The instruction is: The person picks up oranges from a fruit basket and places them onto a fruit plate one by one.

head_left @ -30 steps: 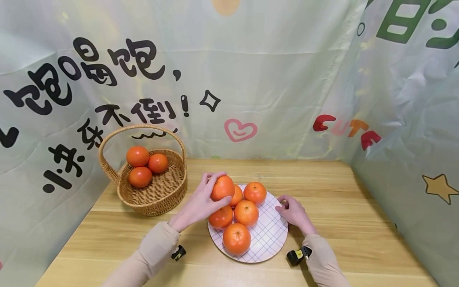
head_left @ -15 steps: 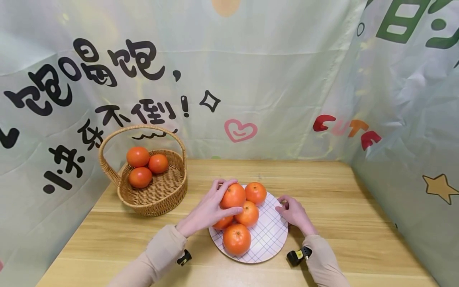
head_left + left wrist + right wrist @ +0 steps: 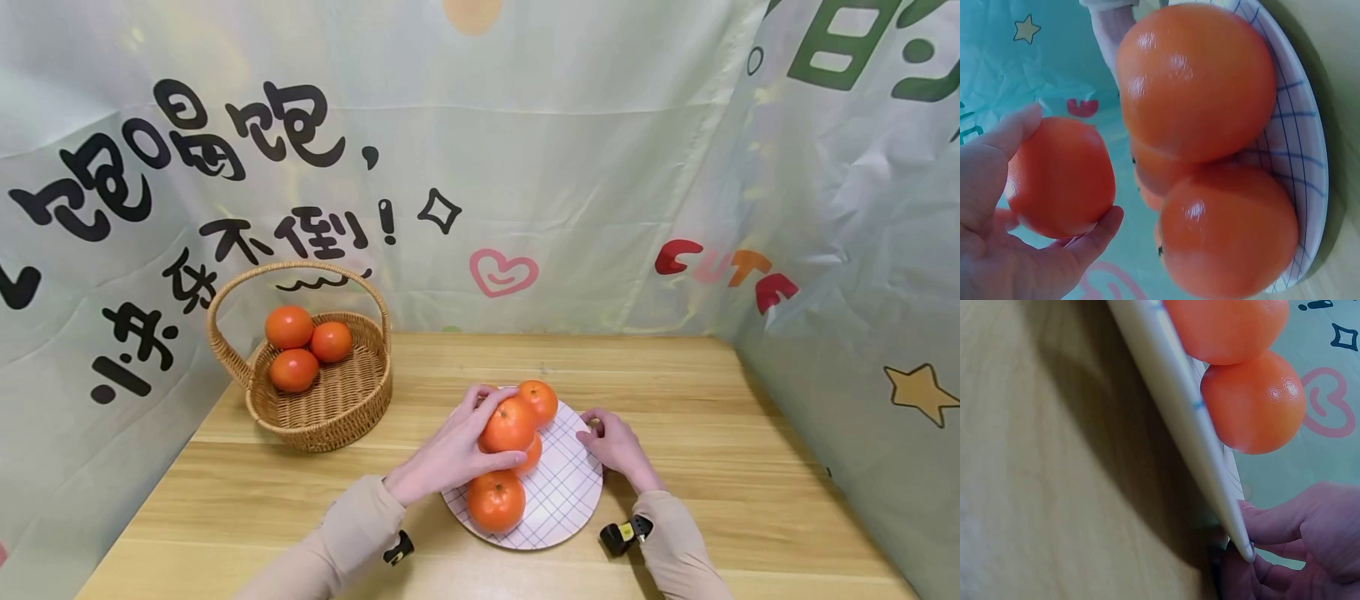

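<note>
A round, shiny orange fruit [image 3: 508, 425] is held in my left hand [image 3: 450, 450], the thumb on its near side and the fingers over the far side. In the left wrist view this held fruit [image 3: 1063, 178] is apart from the fruits on the plate. The white plate [image 3: 566, 475] with blue grid lines carries several similar fruits, among them a near fruit [image 3: 497, 502] and a far fruit [image 3: 537, 403]; others are partly hidden by my left hand. My right hand [image 3: 617, 442] pinches the plate's right rim, the thumb on top and fingers beneath in the right wrist view.
A wicker basket [image 3: 330, 433] with a tall handle stands at the back left, with three orange-red fruits [image 3: 293, 370] inside. The wooden table [image 3: 720, 467] meets a printed cloth backdrop [image 3: 585, 167] at the back and sides.
My left hand has moved right and toward me with the fruit, from the plate's far left side to above its middle. My right hand has stayed on the rim.
</note>
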A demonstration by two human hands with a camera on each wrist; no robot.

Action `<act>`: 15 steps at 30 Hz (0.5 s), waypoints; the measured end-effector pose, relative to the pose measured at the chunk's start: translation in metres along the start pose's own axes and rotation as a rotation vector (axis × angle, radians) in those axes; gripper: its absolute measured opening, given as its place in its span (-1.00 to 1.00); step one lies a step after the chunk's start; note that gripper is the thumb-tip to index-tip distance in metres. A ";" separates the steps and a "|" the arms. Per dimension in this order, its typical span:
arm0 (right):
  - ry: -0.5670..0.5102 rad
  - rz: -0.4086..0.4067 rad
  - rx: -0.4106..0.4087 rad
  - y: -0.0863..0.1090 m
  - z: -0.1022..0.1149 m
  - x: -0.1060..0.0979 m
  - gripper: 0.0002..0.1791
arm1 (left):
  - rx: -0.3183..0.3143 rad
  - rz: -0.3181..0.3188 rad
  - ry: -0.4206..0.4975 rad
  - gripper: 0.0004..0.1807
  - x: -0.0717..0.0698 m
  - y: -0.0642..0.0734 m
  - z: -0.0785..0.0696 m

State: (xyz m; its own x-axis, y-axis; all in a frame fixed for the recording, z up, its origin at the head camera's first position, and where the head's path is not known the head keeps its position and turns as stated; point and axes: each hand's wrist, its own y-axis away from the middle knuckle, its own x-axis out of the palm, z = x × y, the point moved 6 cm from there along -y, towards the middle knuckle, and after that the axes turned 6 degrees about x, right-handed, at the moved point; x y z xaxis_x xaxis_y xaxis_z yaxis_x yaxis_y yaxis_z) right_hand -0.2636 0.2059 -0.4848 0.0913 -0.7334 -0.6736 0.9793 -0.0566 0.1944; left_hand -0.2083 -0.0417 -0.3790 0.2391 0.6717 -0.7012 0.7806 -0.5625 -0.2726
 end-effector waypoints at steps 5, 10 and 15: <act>0.003 0.003 0.009 -0.001 -0.001 0.001 -0.63 | 0.012 0.020 -0.030 -0.11 0.007 0.000 -0.004; 0.011 -0.002 0.009 -0.002 -0.002 0.001 -0.63 | 0.017 0.046 -0.045 -0.15 0.016 0.000 -0.008; 0.013 -0.007 0.000 0.000 -0.001 0.001 -0.64 | 0.018 0.069 -0.082 -0.15 0.022 0.000 -0.011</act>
State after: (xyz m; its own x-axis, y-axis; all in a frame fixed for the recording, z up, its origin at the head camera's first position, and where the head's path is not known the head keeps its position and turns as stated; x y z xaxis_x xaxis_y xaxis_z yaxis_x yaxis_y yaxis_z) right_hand -0.2638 0.2060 -0.4859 0.0870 -0.7241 -0.6842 0.9800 -0.0612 0.1894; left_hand -0.1966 -0.0215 -0.3877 0.2430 0.5900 -0.7699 0.7533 -0.6148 -0.2334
